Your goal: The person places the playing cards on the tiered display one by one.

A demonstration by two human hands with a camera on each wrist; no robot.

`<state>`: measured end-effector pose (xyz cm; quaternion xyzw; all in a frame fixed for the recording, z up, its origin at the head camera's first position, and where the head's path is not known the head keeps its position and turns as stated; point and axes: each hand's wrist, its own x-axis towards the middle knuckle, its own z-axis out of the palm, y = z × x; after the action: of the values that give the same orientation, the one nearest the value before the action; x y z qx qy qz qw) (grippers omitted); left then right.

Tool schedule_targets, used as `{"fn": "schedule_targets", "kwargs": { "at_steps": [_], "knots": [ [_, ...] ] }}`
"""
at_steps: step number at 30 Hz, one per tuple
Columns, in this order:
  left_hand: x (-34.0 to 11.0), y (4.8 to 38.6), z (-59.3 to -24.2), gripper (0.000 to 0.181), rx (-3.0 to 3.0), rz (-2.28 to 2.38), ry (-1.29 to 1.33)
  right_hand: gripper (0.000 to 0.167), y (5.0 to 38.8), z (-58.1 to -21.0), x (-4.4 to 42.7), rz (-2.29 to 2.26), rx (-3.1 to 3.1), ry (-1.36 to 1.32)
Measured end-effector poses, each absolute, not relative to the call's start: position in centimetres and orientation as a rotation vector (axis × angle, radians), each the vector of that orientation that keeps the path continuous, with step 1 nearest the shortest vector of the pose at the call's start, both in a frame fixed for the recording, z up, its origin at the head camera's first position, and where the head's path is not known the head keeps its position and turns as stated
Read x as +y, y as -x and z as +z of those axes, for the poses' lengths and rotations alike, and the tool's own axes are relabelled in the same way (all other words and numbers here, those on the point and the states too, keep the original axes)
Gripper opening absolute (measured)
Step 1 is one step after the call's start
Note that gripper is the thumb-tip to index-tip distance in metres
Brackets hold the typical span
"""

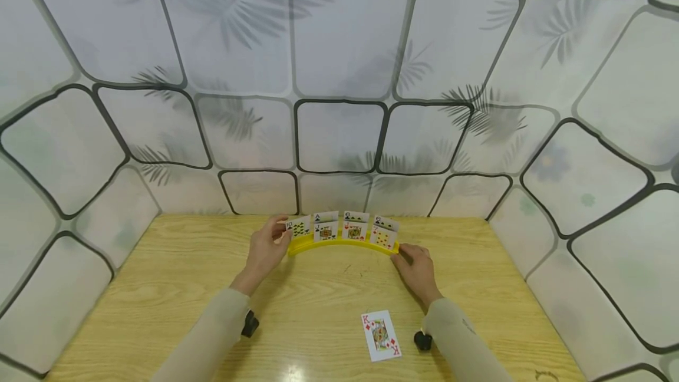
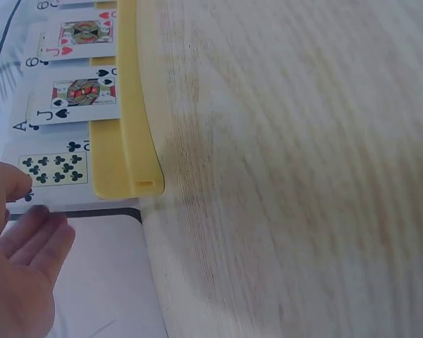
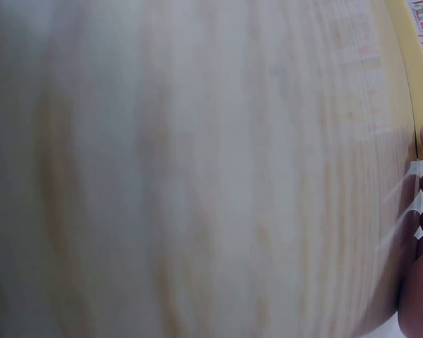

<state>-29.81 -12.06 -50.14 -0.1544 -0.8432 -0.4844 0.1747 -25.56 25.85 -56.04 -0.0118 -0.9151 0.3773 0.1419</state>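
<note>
A curved yellow card holder (image 1: 339, 242) stands near the back of the table, with playing cards upright in it. At its left end my left hand (image 1: 265, 249) pinches the edge of the ten of clubs (image 2: 53, 169), thumb in front and fingers behind. To the right stand the jack of spades (image 1: 326, 232), jack of hearts (image 1: 354, 231) and seven of diamonds (image 1: 382, 237), each with a black-suited card behind it. My right hand (image 1: 419, 270) grips the holder's right end, thumb on its front; its other fingers are partly out of the right wrist view.
Face up on the wooden table (image 1: 318, 299), a king of diamonds (image 1: 381, 336) lies near my right forearm. A patterned wall covering (image 1: 339, 134) rises right behind the holder and along both sides. Black wrist devices (image 1: 250, 324) show at the sleeves.
</note>
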Motion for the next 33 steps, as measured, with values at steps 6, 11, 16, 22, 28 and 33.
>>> {"fn": "schedule_targets", "kwargs": {
  "at_steps": [6,11,16,22,28,33],
  "knots": [
    [-12.4,28.7,-50.0,0.042,-2.266,-1.271,0.438,0.046,25.6,-56.1,25.8,1.082,-2.646,0.038],
    [-12.6,27.6,-49.8,0.040,-2.171,-1.211,0.435,0.046,25.6,-56.1,25.7,1.080,-2.632,0.030],
    [-12.0,26.0,-50.1,0.036,-2.149,-1.184,0.516,0.046,25.5,-56.0,25.7,1.094,-2.626,0.028],
    [-10.3,23.8,-50.8,0.040,-2.223,-1.153,0.668,0.045,25.4,-56.0,25.7,1.094,-2.611,0.023],
    [-8.7,22.1,-50.6,0.044,-2.405,-1.161,0.724,0.045,25.4,-56.0,25.7,1.080,-2.605,0.009],
    [-7.6,21.4,-51.0,0.049,-2.453,-1.124,0.832,0.045,25.4,-55.9,25.7,1.081,-2.616,0.007]
  ]
}}
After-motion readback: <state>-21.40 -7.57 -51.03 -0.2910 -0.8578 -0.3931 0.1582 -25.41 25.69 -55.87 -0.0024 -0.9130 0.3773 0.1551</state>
